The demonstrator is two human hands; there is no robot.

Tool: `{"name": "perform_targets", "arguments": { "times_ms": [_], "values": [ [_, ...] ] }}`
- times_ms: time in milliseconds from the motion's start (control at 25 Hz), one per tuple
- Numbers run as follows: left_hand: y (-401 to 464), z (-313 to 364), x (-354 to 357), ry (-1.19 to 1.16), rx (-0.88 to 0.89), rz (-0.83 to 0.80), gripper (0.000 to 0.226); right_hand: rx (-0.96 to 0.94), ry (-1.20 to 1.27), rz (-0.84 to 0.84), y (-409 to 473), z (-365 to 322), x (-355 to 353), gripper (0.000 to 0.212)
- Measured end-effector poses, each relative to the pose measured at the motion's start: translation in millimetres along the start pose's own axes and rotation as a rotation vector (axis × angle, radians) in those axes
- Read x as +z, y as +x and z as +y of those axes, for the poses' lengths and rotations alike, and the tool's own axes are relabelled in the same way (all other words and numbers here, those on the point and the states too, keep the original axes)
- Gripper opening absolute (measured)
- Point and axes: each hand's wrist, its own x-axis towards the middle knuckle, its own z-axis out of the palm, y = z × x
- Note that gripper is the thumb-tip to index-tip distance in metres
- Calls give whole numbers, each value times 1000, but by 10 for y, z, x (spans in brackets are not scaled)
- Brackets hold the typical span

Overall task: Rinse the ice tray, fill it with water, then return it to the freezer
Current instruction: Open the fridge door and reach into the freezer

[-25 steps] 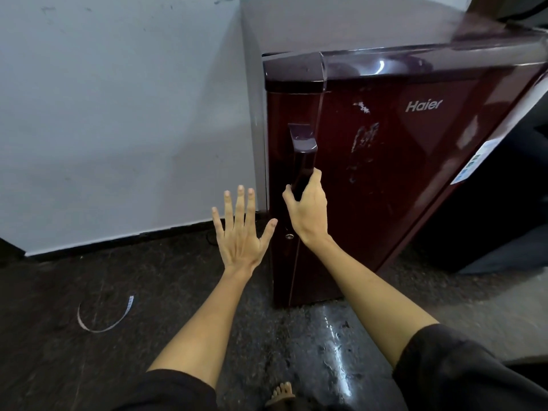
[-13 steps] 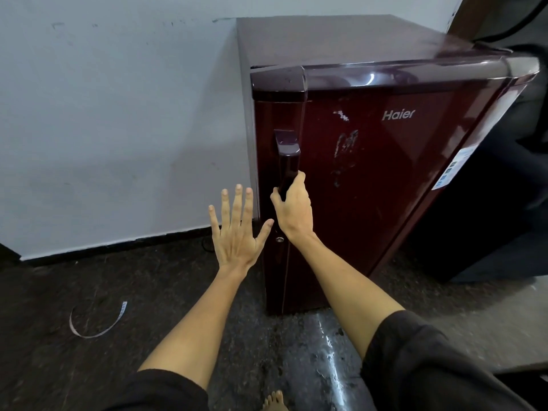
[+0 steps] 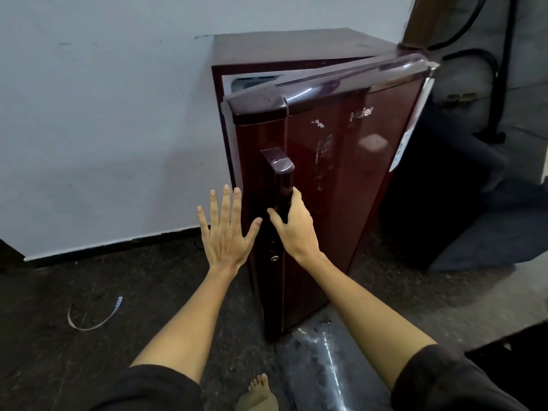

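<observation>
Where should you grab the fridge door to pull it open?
Probably by the tall handle on the door edge nearest the wall. The right hand grips its lower part from the front, fingers curled behind the bar. It stands upright, far from the hinge side, so pulling there should swing the door easily.

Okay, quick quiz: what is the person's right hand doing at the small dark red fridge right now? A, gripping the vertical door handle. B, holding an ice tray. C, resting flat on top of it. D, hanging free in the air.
A: the right hand is curled round the dark red vertical door handle of the small dark red fridge, whose door stands slightly ajar.
</observation>
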Motion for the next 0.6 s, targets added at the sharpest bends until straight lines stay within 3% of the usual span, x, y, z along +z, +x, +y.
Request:
{"name": "perform_targets", "arguments": {
  "times_ms": [280,600],
  "values": [
    [-851,887,-496,-38,29,76,74,41,-65,64,-830,247,-907,55],
    [-1142,1708,-754,-81,237,131,73,112,-18,233,-1409,439,-1924,48]
  ]
}}
